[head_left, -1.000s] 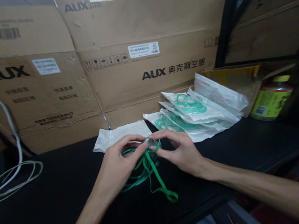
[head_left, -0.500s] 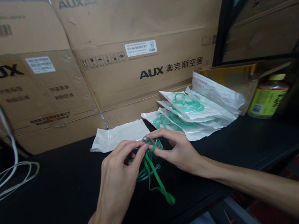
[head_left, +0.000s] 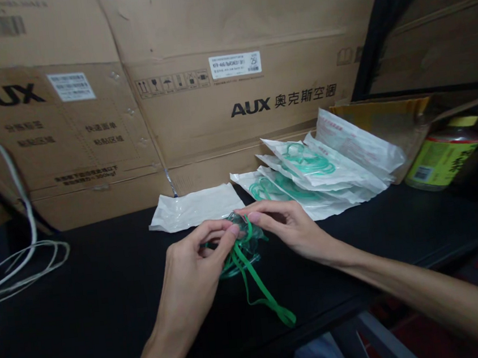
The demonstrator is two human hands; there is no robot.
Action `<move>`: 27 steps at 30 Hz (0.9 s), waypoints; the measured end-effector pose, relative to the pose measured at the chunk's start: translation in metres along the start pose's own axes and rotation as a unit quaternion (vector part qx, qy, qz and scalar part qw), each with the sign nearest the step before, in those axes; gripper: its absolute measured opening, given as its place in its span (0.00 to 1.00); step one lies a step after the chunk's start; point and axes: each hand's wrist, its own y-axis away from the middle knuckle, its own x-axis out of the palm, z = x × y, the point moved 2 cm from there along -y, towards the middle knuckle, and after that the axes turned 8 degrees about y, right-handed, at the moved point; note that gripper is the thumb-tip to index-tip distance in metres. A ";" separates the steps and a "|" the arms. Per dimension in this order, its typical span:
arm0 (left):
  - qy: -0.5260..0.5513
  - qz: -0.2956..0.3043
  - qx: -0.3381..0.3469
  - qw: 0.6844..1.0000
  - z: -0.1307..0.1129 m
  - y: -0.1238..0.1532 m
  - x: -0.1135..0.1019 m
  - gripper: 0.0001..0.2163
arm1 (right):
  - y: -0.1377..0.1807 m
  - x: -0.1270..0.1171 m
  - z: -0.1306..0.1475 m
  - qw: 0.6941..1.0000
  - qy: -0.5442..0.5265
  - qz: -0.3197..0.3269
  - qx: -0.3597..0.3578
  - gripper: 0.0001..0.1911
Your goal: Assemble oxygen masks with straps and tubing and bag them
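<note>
Between my hands is a clear green oxygen mask (head_left: 252, 241) with thin green tubing bunched beneath it. My left hand (head_left: 196, 257) is closed on the near left side of the mask, thumb and forefinger pinching its edge. My right hand (head_left: 295, 227) pinches the flat green elastic strap (head_left: 262, 285) at the mask's right side, thumb against forefinger. A long loop of this strap hangs down toward the front of the black table. My fingers cover parts of the mask, so exactly how the strap meets it is hidden.
A flat white packet (head_left: 197, 206) lies behind my hands. To its right are stacked several pouches (head_left: 309, 163) with green tubing inside. A yellow-capped bottle (head_left: 444, 154) stands far right, a white cable (head_left: 30, 263) coils at left, and large cardboard boxes (head_left: 191, 132) form the back.
My right thumb has come up against its forefinger at the strap. The strap's hanging end has swung to the right, and the view has shifted slightly.
</note>
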 end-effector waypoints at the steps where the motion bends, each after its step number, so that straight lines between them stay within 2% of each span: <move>1: 0.008 -0.002 -0.009 1.000 0.000 0.001 0.001 0.12 | 0.000 0.000 -0.001 1.000 -0.010 0.001 0.005 0.08; 9: 0.107 0.004 -0.100 0.989 -0.002 0.005 0.006 0.10 | -0.003 0.000 -0.005 0.997 -0.072 0.012 0.028 0.04; 16: 0.136 0.019 -0.091 0.986 -0.001 0.002 0.006 0.09 | -0.002 0.001 -0.002 0.995 -0.096 0.017 0.030 0.04; 22: 0.164 0.027 -0.083 0.983 -0.002 0.002 0.005 0.09 | -0.001 0.003 -0.006 0.992 -0.114 0.025 0.048 0.09; 27: 0.168 0.028 -0.097 0.981 0.001 0.002 0.006 0.10 | 0.000 0.005 -0.007 0.996 -0.083 0.021 0.013 0.10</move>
